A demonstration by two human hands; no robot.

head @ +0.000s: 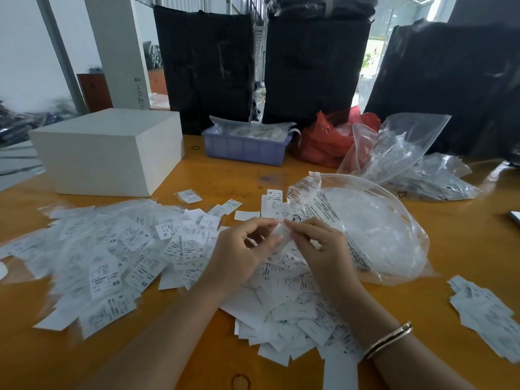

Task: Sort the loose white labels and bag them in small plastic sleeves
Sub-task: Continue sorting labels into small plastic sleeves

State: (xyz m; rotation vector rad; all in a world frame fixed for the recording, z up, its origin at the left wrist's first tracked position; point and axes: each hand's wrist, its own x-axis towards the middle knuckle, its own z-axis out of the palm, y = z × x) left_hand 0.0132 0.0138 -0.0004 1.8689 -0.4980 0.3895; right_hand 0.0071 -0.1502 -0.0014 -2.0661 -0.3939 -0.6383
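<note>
Orange wood table, white wall & pillar, daylight behind.

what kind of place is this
Probably a garment factory's packing area: tall black stacks of folded clothing behind the orange wooden table, heaps of white printed size labels, and clear plastic bags of sleeves.

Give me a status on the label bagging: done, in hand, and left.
Done: a few filled sleeves lie at the table's right edge, and one bagged label sits by the white box. In hand: the left hand and right hand together pinch a small sleeve, blurred by motion. Left: most of it, a wide heap of loose labels spreads across the table.
</note>
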